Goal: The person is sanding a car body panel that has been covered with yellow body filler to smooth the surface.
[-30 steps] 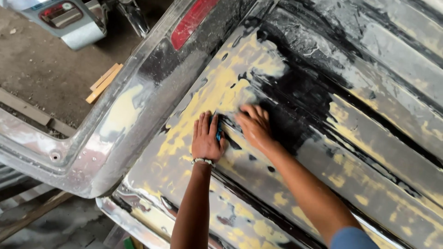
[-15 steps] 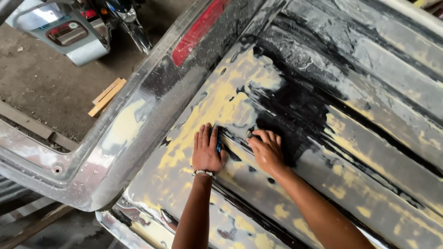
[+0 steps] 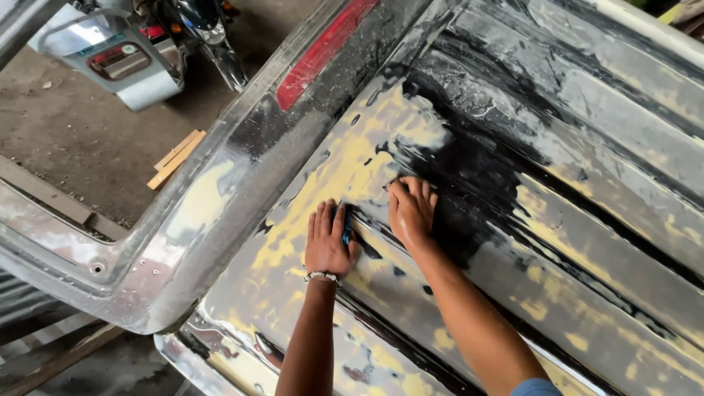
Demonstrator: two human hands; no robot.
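**Both palms down on the patchy roof panel**

Far left I see a grey metal box point(image 3: 110, 59) with a red label on the floor. My left hand point(image 3: 328, 242) lies flat, fingers together, over a small blue pad point(image 3: 345, 235). My right hand point(image 3: 411, 209) presses flat on the wet black-and-yellow ribbed panel point(image 3: 557, 220). A red lamp strip point(image 3: 323, 51) sits above.

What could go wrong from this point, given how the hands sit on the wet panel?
The vehicle roof panel looks wet and glossy, so the flat-pressed left hand or right hand might slip. The small blue piece under the left hand sits by a raised rib and may snag. The person leans over the edge above the concrete floor.
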